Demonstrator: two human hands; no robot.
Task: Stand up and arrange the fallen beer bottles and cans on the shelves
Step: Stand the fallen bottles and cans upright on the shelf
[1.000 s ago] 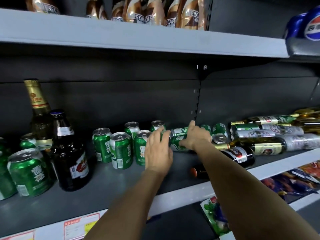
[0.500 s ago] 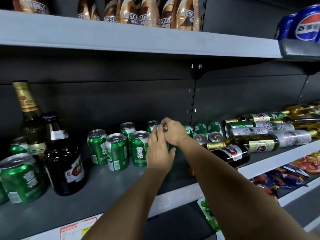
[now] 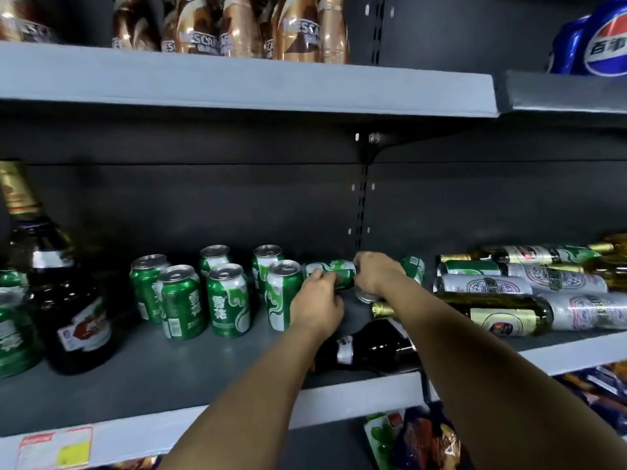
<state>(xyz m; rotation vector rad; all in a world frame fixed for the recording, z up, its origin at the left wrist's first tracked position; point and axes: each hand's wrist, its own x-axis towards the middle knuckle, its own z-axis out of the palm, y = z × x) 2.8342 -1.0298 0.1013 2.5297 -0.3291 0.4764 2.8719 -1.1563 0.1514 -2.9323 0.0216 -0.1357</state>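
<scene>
A green beer can (image 3: 330,273) lies on its side on the grey shelf (image 3: 190,364), held between my hands. My left hand (image 3: 317,305) grips its left part with thumb and fingers. My right hand (image 3: 375,274) is closed over its right end. Just left of it, several green cans stand upright, the nearest (image 3: 281,293) touching my left hand. Another fallen green can (image 3: 413,269) and a silver can end (image 3: 365,296) sit behind and under my right hand. A dark brown bottle (image 3: 373,351) lies below my forearms.
Fallen bottles (image 3: 509,313) and silver cans (image 3: 488,285) are piled at the right. A brown bottle (image 3: 79,320) and a gold-foiled bottle (image 3: 20,205) stand at left beside green cans (image 3: 13,334). The upper shelf (image 3: 237,83) overhangs. Snack packs (image 3: 424,439) sit below.
The can my hands were lifting now stands upright at the right end of the can group. Both hands have moved onto another fallen green can beside it.
</scene>
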